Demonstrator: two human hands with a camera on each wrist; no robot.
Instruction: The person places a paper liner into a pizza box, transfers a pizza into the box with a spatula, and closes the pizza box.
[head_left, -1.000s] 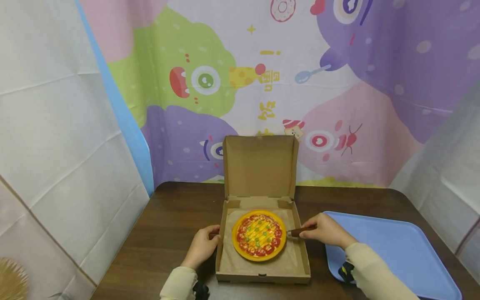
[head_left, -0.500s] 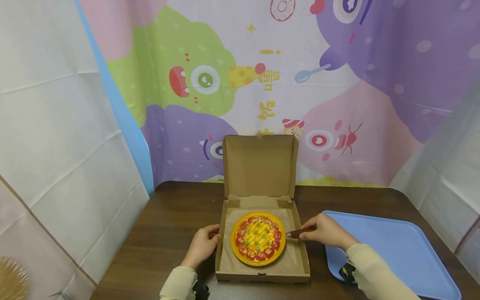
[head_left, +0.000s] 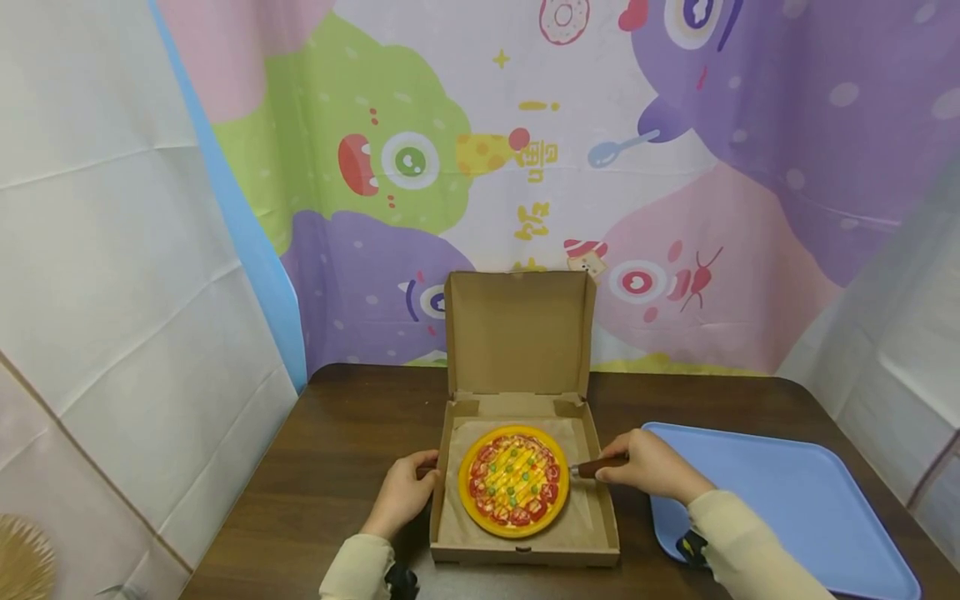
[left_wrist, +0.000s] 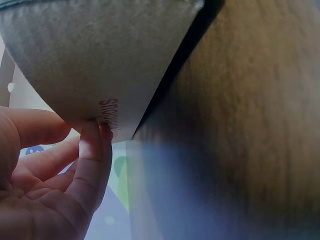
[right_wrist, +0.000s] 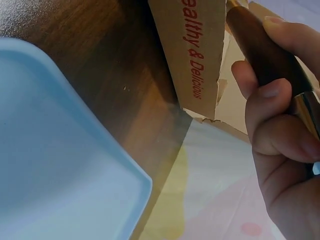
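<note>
Left to right, we have tabletop, our left hand pinching the box's left wall, the pizza inside with slim room at its left edge and wider at its right, our right hand gripping the brown handle above the right wall, then a strip of table before the blue tray.

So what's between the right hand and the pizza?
A tool, its brown handle and metal neck crossing over the box wall toward the pizza; the head view shows it.
</note>
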